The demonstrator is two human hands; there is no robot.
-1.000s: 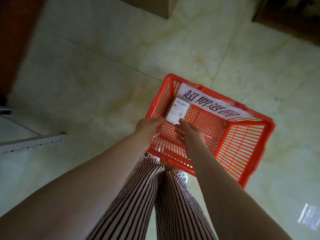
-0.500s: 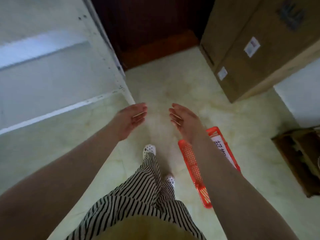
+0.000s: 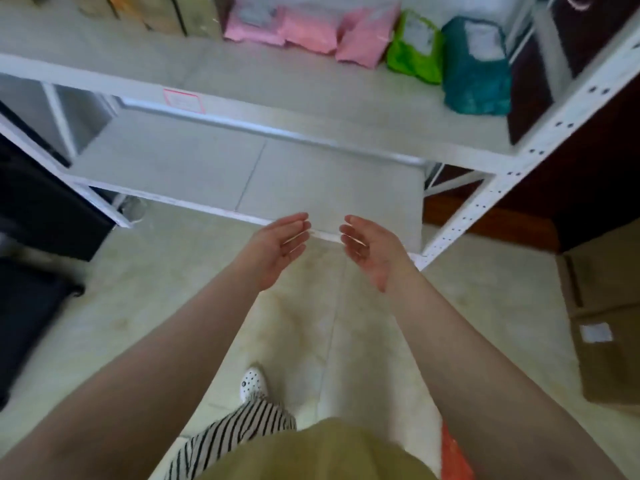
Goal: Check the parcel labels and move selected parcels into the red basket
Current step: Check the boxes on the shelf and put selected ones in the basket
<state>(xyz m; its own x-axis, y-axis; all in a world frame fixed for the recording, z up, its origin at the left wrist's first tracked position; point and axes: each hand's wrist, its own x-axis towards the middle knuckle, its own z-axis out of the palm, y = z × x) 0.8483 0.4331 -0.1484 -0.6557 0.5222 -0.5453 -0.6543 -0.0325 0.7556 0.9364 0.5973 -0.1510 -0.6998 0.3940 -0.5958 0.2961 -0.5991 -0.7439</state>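
Note:
My left hand [image 3: 277, 249] and my right hand [image 3: 372, 249] are held out in front of me, palms facing each other, fingers apart, holding nothing. They hover over the floor just before the low shelf board of a white metal rack [image 3: 540, 147]. On the rack's upper shelf lie soft parcels: several pink bags [image 3: 308, 27], a green bag [image 3: 414, 50] and a teal bag [image 3: 476, 69] with white labels. Only a corner of the red basket [image 3: 453, 455] shows at the bottom, beside my right forearm.
Brown cardboard boxes [image 3: 602, 341] with a white label stand on the floor at the right. A black case [image 3: 31, 306] sits at the left. More packages [image 3: 145, 10] line the upper shelf's far left. Pale tiled floor [image 3: 166, 299] lies between.
A second ago my hands were setting a labelled parcel into the red basket. They have let go, and my view has turned away from the basket and risen to the rack.

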